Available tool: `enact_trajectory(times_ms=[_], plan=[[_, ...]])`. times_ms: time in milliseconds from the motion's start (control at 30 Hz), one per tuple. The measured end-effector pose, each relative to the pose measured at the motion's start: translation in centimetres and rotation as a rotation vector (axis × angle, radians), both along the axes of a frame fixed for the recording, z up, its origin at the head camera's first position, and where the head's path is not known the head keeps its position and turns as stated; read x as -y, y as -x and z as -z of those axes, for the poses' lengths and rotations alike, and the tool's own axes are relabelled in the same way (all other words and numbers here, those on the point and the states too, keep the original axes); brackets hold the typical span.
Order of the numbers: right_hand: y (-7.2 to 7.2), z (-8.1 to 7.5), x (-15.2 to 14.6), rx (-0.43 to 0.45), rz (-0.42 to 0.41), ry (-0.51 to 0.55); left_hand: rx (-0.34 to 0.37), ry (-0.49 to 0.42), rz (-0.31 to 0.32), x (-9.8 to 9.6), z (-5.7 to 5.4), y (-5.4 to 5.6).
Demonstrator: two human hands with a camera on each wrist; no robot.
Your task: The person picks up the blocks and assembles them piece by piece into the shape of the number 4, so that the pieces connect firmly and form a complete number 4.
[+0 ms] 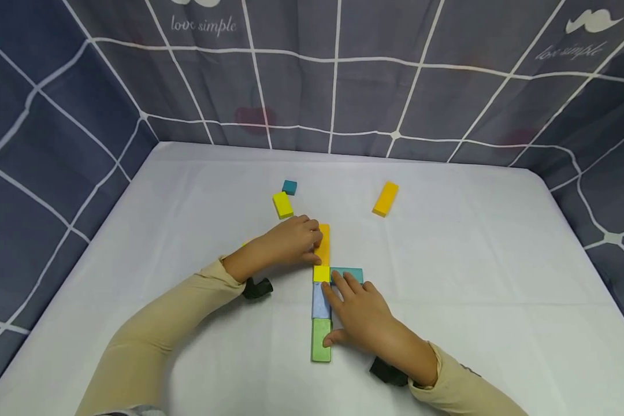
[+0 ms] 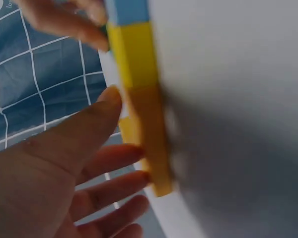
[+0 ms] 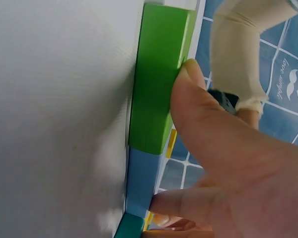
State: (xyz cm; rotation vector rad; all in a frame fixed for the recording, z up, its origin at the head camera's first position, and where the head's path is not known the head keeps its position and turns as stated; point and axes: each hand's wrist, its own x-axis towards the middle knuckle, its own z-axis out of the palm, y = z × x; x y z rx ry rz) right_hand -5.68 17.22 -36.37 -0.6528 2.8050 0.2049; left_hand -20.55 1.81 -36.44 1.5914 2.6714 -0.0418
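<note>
A straight row of blocks runs down the table's middle: orange block (image 1: 325, 245), small yellow block (image 1: 321, 274), light blue block (image 1: 319, 301), green block (image 1: 319, 349). Out to the right from the yellow one lies a teal block (image 1: 352, 273). My left hand (image 1: 291, 240) is beside the orange block; in the left wrist view its fingertips meet the block (image 2: 153, 139) while the thumb stays apart. With the thumb on the green block (image 3: 159, 79) and fingers stretched over the blue and teal ones, my right hand (image 1: 363, 315) rests on the row.
Beyond the row lie a small blue cube (image 1: 289, 187), a yellow block (image 1: 283, 205) and another orange block (image 1: 385, 199). A bit of yellow shows behind the left wrist. Dark checked cloth (image 1: 301, 86) walls the white table (image 1: 473, 260) at the back and sides.
</note>
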Motion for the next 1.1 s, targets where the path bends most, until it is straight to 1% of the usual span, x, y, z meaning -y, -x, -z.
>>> enact_trajectory(times_ms=[100, 200, 300, 400, 467, 600, 667, 733, 767, 833, 933, 1100], plan=[[0.4, -0.3, 0.2, 0.024, 0.015, 0.007, 0.083, 0.099, -0.016, -0.8, -1.3, 1.0], [0.6, -0.5, 0.3, 0.035, 0.031, 0.003, 0.184, 0.142, -0.033, -1.3, -2.1, 2.2], [0.7, -0.5, 0.3, 0.043, 0.037, 0.002, 0.264, 0.129, -0.027, -1.5, -2.2, 3.4], [0.7, -0.5, 0.3, 0.05, 0.039, 0.007, 0.305, 0.071, -0.045, -0.9, -1.7, 4.6], [0.6, -0.4, 0.3, 0.048, 0.038, 0.005, 0.301, 0.014, -0.081, -0.3, -1.2, 5.5], [0.4, -0.3, 0.3, 0.045, 0.04, 0.008, 0.253, -0.087, -0.175, 1.2, -0.6, 7.3], [0.3, -0.3, 0.3, 0.048, 0.041, 0.011, 0.237, -0.116, -0.228, 1.9, -0.3, 8.0], [0.2, -0.3, 0.3, 0.052, 0.04, 0.013, 0.241, -0.118, -0.285, 2.4, -0.2, 8.5], [0.2, -0.3, 0.3, 0.054, 0.039, 0.013, 0.246, -0.113, -0.312, 2.7, -0.1, 8.7], [0.1, -0.3, 0.3, 0.054, 0.036, 0.013, 0.246, -0.094, -0.345, 3.2, 0.0, 8.9], [0.1, -0.4, 0.2, 0.047, 0.034, 0.013, 0.246, -0.073, -0.371, 3.7, 0.1, 9.1], [-0.1, -0.5, 0.0, 0.044, 0.035, 0.021, 0.269, -0.093, -0.405, 4.4, 0.1, 9.1]])
